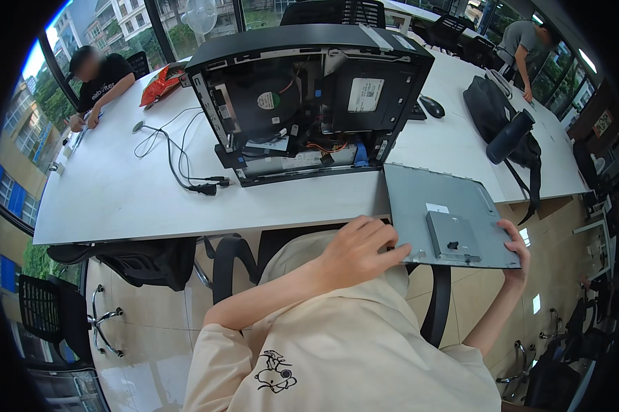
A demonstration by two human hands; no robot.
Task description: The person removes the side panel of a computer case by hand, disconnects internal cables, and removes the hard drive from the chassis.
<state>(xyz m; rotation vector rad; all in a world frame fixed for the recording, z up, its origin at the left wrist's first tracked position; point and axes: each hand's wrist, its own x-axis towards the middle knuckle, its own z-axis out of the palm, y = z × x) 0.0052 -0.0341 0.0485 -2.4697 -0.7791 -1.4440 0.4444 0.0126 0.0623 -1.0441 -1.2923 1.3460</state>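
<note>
A grey metal computer side panel (419,199) is tilted over the table's near edge, its inner face with a raised square box and small black latch turned up. My right hand (517,250) grips its right edge near the corner, fingers over the top. At the near left corner my left hand (361,253) is closed, thumb and curled fingers at the edge. Just beyond stands the black computer case (309,75) with its side uncovered, showing a fan shroud, a black drive bay with a white label and orange wires.
Black cables (186,180) lie on the white table (117,206) left of the case, with a red snack bag (162,86) farther back. A mouse (431,106), a black bag (491,106) and a dark bottle (510,137) are to the right. Two people are at the far sides.
</note>
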